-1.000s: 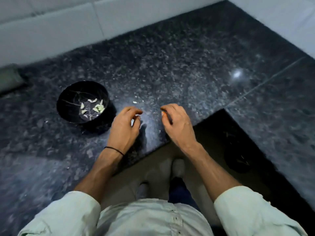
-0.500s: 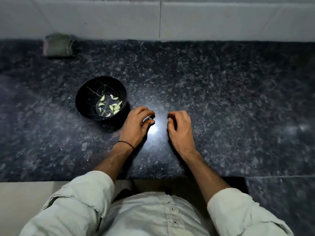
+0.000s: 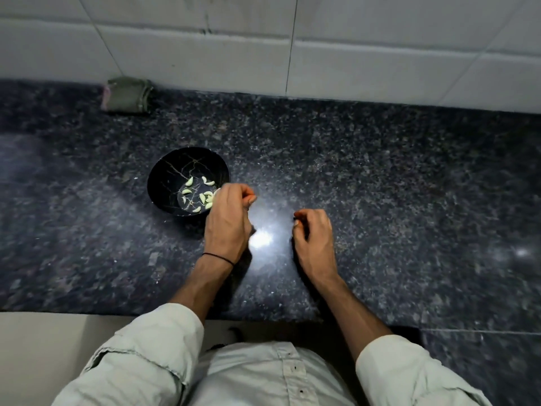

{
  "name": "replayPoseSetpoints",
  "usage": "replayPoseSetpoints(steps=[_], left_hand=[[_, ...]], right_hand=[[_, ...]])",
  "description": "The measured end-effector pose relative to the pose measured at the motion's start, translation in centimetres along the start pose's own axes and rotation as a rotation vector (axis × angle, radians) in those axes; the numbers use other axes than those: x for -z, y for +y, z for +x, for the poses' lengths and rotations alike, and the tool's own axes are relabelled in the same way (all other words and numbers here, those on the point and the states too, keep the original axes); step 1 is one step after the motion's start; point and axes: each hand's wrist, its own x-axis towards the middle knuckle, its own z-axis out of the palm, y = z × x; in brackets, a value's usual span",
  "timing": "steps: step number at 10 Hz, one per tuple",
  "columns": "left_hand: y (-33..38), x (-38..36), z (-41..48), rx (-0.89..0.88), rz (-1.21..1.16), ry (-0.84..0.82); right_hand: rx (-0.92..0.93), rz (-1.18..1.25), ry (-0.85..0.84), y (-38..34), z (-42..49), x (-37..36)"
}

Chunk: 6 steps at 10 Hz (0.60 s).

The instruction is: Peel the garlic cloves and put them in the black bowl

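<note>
I'm seeing left hand (image 3: 228, 218) and right hand (image 3: 314, 238) curling, can't tell what they're holding; garlic cloves (image 3: 202, 197) in black bowl (image 3: 164, 183) looking tiny, slippery, I'm guessing fingertip pinch

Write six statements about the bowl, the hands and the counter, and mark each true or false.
1. The black bowl holds several peeled garlic cloves. True.
2. The left hand is nearer the bowl than the right hand. True.
3. The bowl stands to the right of both hands. False: it stands to their left.
4. A black band is on the right wrist. False: the black band is on the left wrist.
5. A green cloth lies at the back of the granite counter, against the tiled wall. True.
6. The two hands touch each other. False: they are apart, with bare counter between them.
</note>
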Motion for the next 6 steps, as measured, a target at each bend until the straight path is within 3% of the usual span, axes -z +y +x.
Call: replayPoseSetpoints(steps=[1,2,3,4,6], left_hand=[[-1.0,3.4,1.0,-0.012,0.040,0.148],[-3.7,5.1,2.5,0.139,0.210,0.090],[-5.1,5.7,3.2,0.227,0.380,-0.088],[-5.5,6.3,3.3,0.218,0.417,-0.166],[-4.0,7.3,4.4,0.013,0.301,-0.098]], right_hand=[[-0.007,-0.026,0.003,-0.2,0.1,-0.1],[0.013,-0.068,-0.008,-0.7,0.3,-0.1],[0.040,-0.083,-0.010,-1.9,0.3,0.0],[0.071,-0.081,0.010,-3.2,0.5,0.3],[0.262,-0.156,0.096,-6.0,3.1,2.1]])
